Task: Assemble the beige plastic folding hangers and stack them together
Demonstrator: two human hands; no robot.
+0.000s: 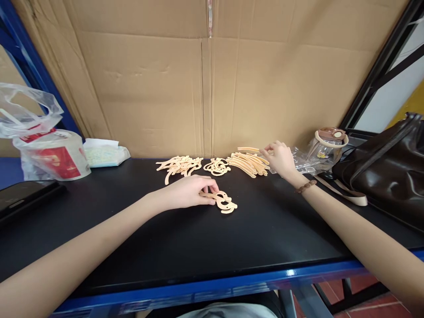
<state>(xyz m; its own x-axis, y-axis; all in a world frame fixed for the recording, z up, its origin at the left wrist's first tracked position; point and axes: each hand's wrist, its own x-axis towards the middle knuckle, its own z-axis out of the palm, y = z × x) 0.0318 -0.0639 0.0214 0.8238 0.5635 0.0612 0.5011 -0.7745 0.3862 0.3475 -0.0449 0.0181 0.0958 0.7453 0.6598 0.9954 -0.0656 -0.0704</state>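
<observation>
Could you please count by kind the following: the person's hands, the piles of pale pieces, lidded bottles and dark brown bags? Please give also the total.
Left hand and right hand: 2
Left pile, middle pile and right pile of pale pieces: 3
Lidded bottle: 1
Dark brown bag: 1
Total: 7

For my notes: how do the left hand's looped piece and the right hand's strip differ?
The looped piece is broad with openings; the strip is slim, gently curved. The looped piece is nearer the front edge of the table; the strip, nearer the cardboard. Both are pale tan.
</observation>
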